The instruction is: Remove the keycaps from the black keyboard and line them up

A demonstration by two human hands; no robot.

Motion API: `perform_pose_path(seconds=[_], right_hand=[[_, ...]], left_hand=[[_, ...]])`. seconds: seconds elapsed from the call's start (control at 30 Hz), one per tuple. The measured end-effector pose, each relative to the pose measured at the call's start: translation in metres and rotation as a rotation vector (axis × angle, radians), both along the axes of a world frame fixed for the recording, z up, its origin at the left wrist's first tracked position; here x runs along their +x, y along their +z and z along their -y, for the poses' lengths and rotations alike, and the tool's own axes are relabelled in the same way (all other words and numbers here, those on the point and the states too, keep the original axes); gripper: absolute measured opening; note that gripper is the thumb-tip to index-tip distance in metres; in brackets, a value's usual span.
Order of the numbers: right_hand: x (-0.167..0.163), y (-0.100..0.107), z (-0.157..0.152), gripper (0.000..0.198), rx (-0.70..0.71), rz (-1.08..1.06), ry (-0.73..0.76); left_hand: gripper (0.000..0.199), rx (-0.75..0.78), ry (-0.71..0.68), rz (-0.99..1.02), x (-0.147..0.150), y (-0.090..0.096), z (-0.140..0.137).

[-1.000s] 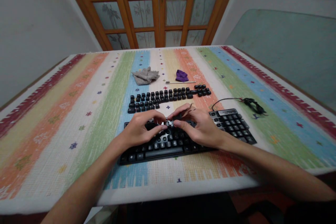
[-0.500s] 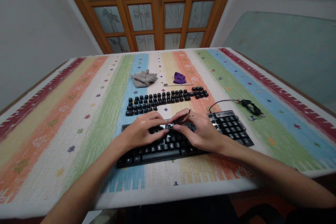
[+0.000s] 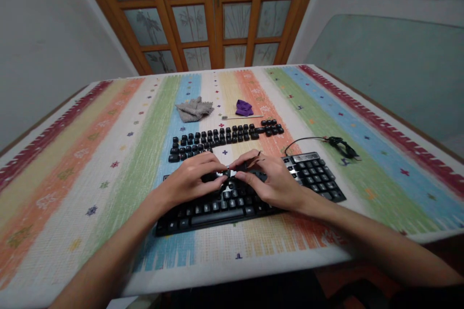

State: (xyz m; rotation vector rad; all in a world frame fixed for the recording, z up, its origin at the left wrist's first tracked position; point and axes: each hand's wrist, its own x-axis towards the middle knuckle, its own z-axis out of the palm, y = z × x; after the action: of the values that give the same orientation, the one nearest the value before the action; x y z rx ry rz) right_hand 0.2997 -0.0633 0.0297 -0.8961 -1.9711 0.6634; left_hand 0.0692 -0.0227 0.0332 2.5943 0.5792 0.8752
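A black keyboard (image 3: 224, 216) lies tilted slightly on the striped cloth, with a pale base showing where keycaps are off its upper rows. My left hand (image 3: 194, 176) is over its upper middle, thumb and forefinger closed around a small black keycap (image 3: 228, 173). Facing it, my right hand (image 3: 277, 181) has thumb and forefinger pinched together on something small and dark, mostly hidden by the fingers. A thin brownish piece sticks up by the right fingers. Both hands' fingertips nearly meet. Behind them, loose black keycaps (image 3: 217, 136) lie in rows.
Beyond the loose keycaps lie a grey cloth (image 3: 195, 109), a purple cloth (image 3: 244, 107) and a thin brush (image 3: 242, 117). The keyboard's coiled cable (image 3: 340, 147) rests to the right. The striped tablecloth (image 3: 119, 193) covers the table; wooden glass-paned doors (image 3: 213, 19) stand behind.
The view has shifted slightly, so everything sits a little further left. Both hands stay at the same part of the keyboard, with only small finger movement.
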Motion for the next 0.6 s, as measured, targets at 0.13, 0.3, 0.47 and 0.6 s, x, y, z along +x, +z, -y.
perform_pose_path(seconds=[0.13, 0.3, 0.47, 0.6], right_hand=[[0.002, -0.002, -0.004, 0.007, -0.224, -0.132, -0.022], [0.003, -0.004, -0.006, 0.008, -0.306, -0.146, -0.028], [0.002, 0.005, -0.001, 0.006, -0.223, -0.074, -0.007], [0.002, 0.007, 0.002, 0.005, -0.186, -0.055, 0.009]], left_hand=[[0.011, -0.039, -0.009, 0.049, 0.001, 0.005, -0.001], [0.007, 0.015, 0.079, 0.037, -0.001, 0.007, -0.010], [0.015, 0.176, 0.196, -0.114, -0.002, -0.007, -0.039], [0.015, 0.237, 0.228, -0.206, 0.000, -0.022, -0.058]])
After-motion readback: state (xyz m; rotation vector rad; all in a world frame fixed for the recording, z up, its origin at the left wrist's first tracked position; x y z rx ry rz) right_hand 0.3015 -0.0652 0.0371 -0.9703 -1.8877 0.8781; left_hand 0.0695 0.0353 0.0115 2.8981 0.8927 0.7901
